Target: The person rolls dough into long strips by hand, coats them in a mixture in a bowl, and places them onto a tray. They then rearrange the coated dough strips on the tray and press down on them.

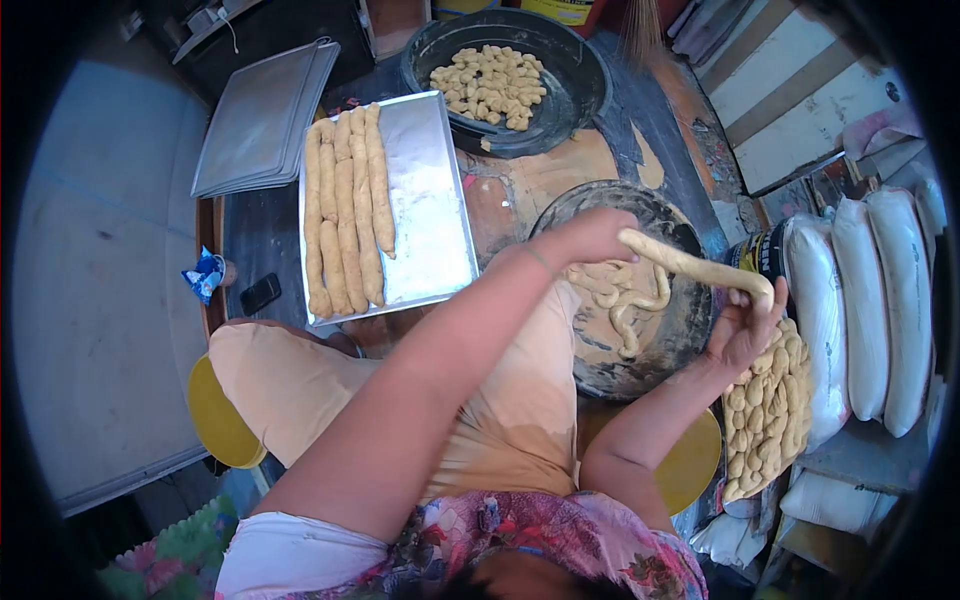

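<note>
A long rope of dough (695,264) is stretched between my two hands, above a round dark basin (690,235). Its left end pokes out of my left hand (592,236), whose fingers are wrapped round it. At the other end the rope bends downward into my right hand (745,328), held between thumb and fingers. Below, thinner curled dough strips (630,315) lie on the floury basin floor. To the left, several long dough rolls (345,200) lie side by side on a metal tray (425,180).
A second black basin (575,105) at the back holds small twisted dough pieces (492,85). More dough pieces (765,415) are piled at my right, beside white filled sacks (862,300). Stacked metal trays (260,120), a phone (261,294) and a blue packet (204,275) are on the left.
</note>
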Available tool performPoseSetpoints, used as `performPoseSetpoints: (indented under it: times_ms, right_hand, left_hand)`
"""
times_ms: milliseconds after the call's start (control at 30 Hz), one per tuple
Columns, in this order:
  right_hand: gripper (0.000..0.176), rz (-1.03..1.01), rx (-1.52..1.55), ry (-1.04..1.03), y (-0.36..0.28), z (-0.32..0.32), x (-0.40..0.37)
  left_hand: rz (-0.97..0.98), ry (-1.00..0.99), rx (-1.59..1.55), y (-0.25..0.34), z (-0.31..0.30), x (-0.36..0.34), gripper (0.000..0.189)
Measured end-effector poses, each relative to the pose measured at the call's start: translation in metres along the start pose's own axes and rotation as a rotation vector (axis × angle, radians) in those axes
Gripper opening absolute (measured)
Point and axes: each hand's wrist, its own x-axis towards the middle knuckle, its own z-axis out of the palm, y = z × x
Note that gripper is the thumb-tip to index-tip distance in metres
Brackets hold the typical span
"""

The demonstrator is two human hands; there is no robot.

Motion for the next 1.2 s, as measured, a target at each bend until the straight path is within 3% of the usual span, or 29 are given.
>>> performPoseSetpoints:
  times_ms: [67, 167, 233, 300, 333, 367, 433, 533, 633, 667, 733, 767, 867, 967, 1033, 1067, 1167, 1200]
  right_hand:
    - [0.051, 0.035, -0.067, 0.012, 0.007, 0.032, -0.009]
    - [0.048, 0.045, -0.031, -0.219, 0.021, 0.087, -0.019]
    - [0.041, 0.104, -0.195, -0.322, 0.035, 0.127, -0.033]
    - [0.035, 0.008, -0.539, -0.643, 0.040, 0.176, -0.043]
    - [0.035, 0.127, -0.464, -0.862, 0.049, 0.193, -0.047]
    - [0.034, 0.245, -0.382, -1.075, 0.059, 0.209, -0.049]
    - [0.032, 0.131, -0.419, -1.422, 0.089, 0.235, -0.060]
    - [0.031, 0.334, -0.487, -1.727, 0.131, 0.248, -0.104]
    - [0.034, 0.485, -0.638, -1.955, 0.162, 0.236, -0.145]
    - [0.034, 0.531, -0.709, -2.012, 0.169, 0.231, -0.153]
    - [0.034, 0.578, -0.761, -2.074, 0.178, 0.227, -0.157]
    - [0.034, 0.596, -0.793, -2.104, 0.182, 0.226, -0.155]
    - [0.035, 0.737, -0.863, -2.012, 0.168, 0.243, -0.132]
    - [0.036, 0.559, -0.718, -1.926, 0.215, 0.219, -0.129]
    - [0.036, 0.780, -0.882, -1.753, 0.207, 0.235, -0.108]
    - [0.032, 0.473, -0.864, -1.595, 0.236, 0.222, -0.113]
    - [0.043, 0.401, -0.960, -1.105, 0.258, 0.229, -0.124]
    - [0.044, 0.403, -0.995, -1.087, 0.265, 0.228, -0.127]
  left_hand:
    - [0.082, 0.148, -0.003, 0.006, -0.029, -0.030, 0.040]
    - [-0.080, 0.215, -0.320, 0.008, -0.086, -0.084, 0.041]
    - [-0.121, 0.296, -0.469, -0.004, -0.119, -0.127, 0.042]
    - [-0.166, 0.413, -0.686, -0.022, -0.140, -0.170, 0.040]
    - [-0.205, 0.539, -0.737, -0.032, -0.145, -0.190, 0.042]
    - [-0.274, 0.596, -0.695, -0.044, -0.149, -0.206, 0.042]
    - [-0.413, 0.703, -0.614, -0.073, -0.148, -0.233, 0.043]
    - [-0.543, 0.639, -0.468, -0.122, -0.129, -0.259, 0.037]
    - [-0.421, 0.631, 0.428, -0.128, -0.095, -0.266, 0.030]
    - [-0.422, 0.693, 0.420, -0.125, -0.085, -0.264, 0.021]
    - [-0.409, 0.768, 0.704, -0.118, -0.075, -0.255, 0.017]
    - [-0.394, 0.806, 0.848, -0.116, -0.073, -0.251, 0.015]
    - [-0.409, 0.788, 0.851, -0.117, -0.067, -0.249, 0.022]
    - [-0.475, 0.648, 0.778, -0.110, -0.069, -0.251, 0.020]
    - [-0.473, 0.651, 0.794, -0.110, -0.069, -0.254, 0.019]
    - [-0.471, 0.653, 0.802, -0.111, -0.069, -0.255, 0.019]
    - [-0.465, 0.667, 0.788, -0.113, -0.071, -0.258, 0.019]
    - [-0.473, 0.662, 0.767, -0.113, -0.072, -0.258, 0.019]
